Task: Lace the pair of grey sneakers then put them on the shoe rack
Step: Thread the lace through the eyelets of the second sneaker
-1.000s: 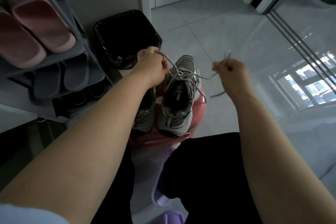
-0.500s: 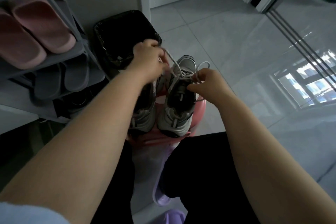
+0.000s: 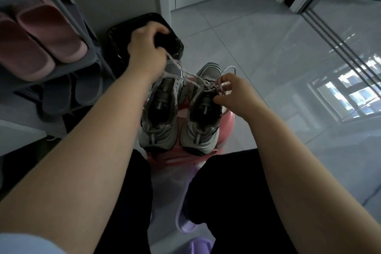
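Two grey sneakers stand side by side on a pink stool [image 3: 227,118], heels toward me. The left sneaker [image 3: 159,113] has an open tongue. The right sneaker [image 3: 203,115] carries a pale lace [image 3: 198,79] crossed over its eyelets. My left hand [image 3: 146,49] is raised above and left of the shoes, gripping one end of that lace, which runs taut down to the right sneaker. My right hand [image 3: 233,93] sits at the right sneaker's eyelets, pinching a loop of the lace.
A grey shoe rack [image 3: 90,62] stands at the left with pink slippers [image 3: 41,37] on top and grey slippers [image 3: 70,93] below. A black bin [image 3: 115,33] sits behind the stool. Glossy tiled floor lies to the right. My legs and purple slippers [image 3: 185,225] are below.
My left hand has lifted up and left, pulling its lace end taut and uncovering the left sneaker. My right hand came in from the right to the right sneaker's eyelets.
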`<state>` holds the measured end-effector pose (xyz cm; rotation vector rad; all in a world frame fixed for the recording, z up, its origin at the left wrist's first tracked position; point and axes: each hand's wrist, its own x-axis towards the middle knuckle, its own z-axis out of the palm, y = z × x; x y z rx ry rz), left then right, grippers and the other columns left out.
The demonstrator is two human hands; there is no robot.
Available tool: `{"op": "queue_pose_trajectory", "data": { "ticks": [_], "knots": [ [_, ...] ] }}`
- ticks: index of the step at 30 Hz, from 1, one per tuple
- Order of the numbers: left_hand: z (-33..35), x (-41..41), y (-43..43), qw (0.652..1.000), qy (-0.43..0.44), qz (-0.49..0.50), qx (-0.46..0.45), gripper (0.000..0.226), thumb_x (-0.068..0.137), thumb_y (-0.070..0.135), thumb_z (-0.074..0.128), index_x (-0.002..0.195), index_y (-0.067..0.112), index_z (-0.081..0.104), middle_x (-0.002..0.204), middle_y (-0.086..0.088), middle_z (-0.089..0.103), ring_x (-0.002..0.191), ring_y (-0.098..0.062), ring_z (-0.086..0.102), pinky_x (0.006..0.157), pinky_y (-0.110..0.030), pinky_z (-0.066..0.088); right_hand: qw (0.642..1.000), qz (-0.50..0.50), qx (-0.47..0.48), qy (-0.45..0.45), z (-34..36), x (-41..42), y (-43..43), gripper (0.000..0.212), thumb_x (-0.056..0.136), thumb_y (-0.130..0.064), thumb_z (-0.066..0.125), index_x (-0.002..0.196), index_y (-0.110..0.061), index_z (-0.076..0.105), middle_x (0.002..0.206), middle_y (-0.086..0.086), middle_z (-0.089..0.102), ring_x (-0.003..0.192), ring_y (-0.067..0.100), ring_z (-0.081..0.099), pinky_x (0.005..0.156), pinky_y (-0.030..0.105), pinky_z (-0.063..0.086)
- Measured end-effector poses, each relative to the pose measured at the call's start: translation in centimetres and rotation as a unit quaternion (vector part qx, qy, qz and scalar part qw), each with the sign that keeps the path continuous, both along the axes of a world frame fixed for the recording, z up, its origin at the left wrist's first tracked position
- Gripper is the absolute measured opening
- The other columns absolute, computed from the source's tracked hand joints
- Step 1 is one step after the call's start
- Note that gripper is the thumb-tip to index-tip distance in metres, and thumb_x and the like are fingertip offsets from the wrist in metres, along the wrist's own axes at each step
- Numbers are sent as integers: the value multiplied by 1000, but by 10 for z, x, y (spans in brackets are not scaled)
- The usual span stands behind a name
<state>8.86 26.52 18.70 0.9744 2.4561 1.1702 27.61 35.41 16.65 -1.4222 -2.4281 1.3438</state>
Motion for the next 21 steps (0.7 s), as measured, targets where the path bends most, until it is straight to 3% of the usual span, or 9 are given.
{"op": "queue_pose_trajectory", "data": {
  "ticks": [2,6,8,11,14,16,17,19,21],
  "knots": [
    [1,21,6,988,97,-110,-50,37,80,3,47,102,23,69,140,-7,41,132,-27,31,113,-31,20,1000,5,5,-5,0,-1,0,46,75,-9,66,118,-16,55,100,2,60,94,26,61,85,39,52],
    [-20,44,9,956,126,-186,-191,17,88,28,57,101,31,68,150,0,28,140,-29,10,116,-47,5,1000,-1,6,-2,0,-1,0,45,74,-7,65,117,-14,55,98,1,59,92,25,60,83,38,51],
    [-30,45,8,950,119,-189,-220,17,87,36,59,100,30,68,149,0,30,140,-29,11,116,-44,7,1000,-6,-3,10,0,-1,0,44,74,-6,65,116,-14,56,98,1,58,90,23,59,81,35,49],
    [-35,44,10,960,88,-192,-186,15,88,29,60,96,19,68,141,-4,42,136,-26,24,113,-37,18,1000,-6,-6,18,-1,0,1,43,73,-5,64,114,-14,57,96,0,57,90,22,58,81,34,49],
    [-28,38,13,977,2,-150,-150,15,93,19,52,99,9,61,122,-8,57,114,-23,50,95,-31,36,1000,-3,-8,12,-1,0,1,43,74,-5,64,115,-15,56,95,-2,56,89,23,59,79,32,48],
    [-20,30,14,987,-75,-75,-117,22,98,22,42,107,8,56,104,-5,57,97,-20,53,84,-30,40,1000,1,-1,8,-2,0,2,43,74,-7,64,116,-16,55,98,-2,57,90,24,60,79,34,49],
    [-15,25,13,986,-148,-26,-66,23,100,23,36,105,8,53,98,-3,57,94,-18,53,85,-31,42,1000,2,1,6,-3,0,2,44,74,-7,64,116,-17,55,99,-1,58,91,25,60,81,35,50],
    [-2,16,11,942,-316,58,102,23,102,20,27,91,14,46,89,0,63,91,-16,59,93,-36,45,1000,5,6,-1,-3,0,2,43,74,-8,65,115,-17,54,100,-1,58,90,24,59,82,36,50],
    [9,11,7,904,-378,69,187,23,100,13,29,82,17,43,73,2,68,78,-13,66,87,-31,47,1000,13,9,2,-4,0,2,41,74,-6,65,113,-17,55,101,0,58,88,24,58,82,36,50]
  ]
}}
